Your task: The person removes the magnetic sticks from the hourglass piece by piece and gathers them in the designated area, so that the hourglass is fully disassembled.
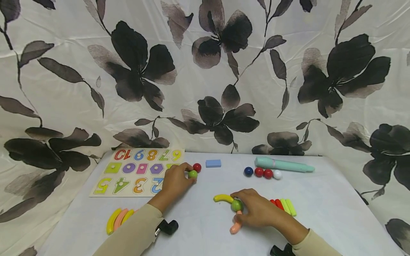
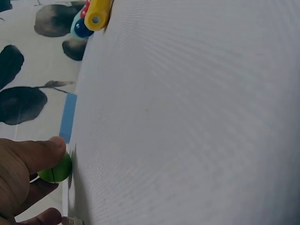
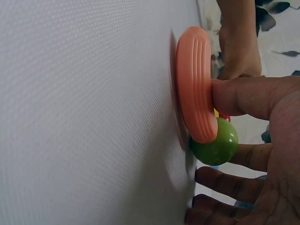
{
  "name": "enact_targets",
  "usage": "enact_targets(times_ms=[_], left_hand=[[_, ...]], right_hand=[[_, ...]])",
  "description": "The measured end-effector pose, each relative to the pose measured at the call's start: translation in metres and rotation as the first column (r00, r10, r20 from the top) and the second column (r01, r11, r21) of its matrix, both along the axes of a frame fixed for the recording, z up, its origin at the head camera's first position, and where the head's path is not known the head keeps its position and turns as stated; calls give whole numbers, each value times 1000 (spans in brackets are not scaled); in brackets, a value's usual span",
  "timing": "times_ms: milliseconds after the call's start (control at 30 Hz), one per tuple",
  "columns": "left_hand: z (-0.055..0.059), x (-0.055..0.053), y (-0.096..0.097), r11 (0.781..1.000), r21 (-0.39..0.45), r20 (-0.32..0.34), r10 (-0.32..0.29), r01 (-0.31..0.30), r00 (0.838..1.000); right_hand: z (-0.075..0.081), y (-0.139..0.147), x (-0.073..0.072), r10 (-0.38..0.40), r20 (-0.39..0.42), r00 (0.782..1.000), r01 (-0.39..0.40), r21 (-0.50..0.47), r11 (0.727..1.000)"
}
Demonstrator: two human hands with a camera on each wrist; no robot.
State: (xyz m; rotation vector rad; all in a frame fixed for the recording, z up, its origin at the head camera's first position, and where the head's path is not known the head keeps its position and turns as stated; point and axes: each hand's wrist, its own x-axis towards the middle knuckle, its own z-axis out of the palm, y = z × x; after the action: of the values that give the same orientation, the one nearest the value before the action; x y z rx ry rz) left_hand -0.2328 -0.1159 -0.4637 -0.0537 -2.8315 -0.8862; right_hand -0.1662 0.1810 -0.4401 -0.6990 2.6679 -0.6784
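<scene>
My left hand (image 1: 176, 179) pinches a green ball (image 2: 58, 171) between thumb and fingers, beside a red ball (image 1: 196, 167) at the right edge of the number puzzle board (image 1: 99, 172). My right hand (image 1: 257, 209) is bent round another green ball (image 3: 220, 145), its index finger against the far side. Its thumb touches a ridged orange curved piece (image 3: 194, 84), whose end meets that ball. A yellow curved piece (image 1: 223, 198) meets the ball from the upper left in the head view. Behind the ball, the other fingertips rest close to the tabletop.
Near the back lie a blue block (image 1: 213, 163) and a mint-green tube (image 1: 283, 164). A dark blue ball (image 1: 248, 171), two red balls and a white ball (image 1: 277, 174) line up before the tube. Yellow-green sticks (image 1: 288, 207) and red ones lie right; yellow and orange curved pieces (image 1: 118, 220) lie front left.
</scene>
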Motion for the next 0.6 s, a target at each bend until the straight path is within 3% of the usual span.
enact_targets(times_ms=[167, 300, 433, 600], left_hand=[[2, 1, 1, 1000, 1, 39, 2, -2, 999], [7, 4, 2, 1000, -11, 32, -7, 8, 999], [15, 12, 5, 999, -28, -4, -39, 39, 999], [25, 30, 8, 992, -33, -31, -126, 125, 992]], right_hand=[[0, 0, 0, 1, -3, 1000, -1, 0, 1000], [0, 0, 1, -5, 2, 1000, 5, -4, 1000], [0, 1, 0, -18, 1, 1000, 18, -12, 1000], [1, 0, 0, -39, 13, 999, 39, -27, 999]])
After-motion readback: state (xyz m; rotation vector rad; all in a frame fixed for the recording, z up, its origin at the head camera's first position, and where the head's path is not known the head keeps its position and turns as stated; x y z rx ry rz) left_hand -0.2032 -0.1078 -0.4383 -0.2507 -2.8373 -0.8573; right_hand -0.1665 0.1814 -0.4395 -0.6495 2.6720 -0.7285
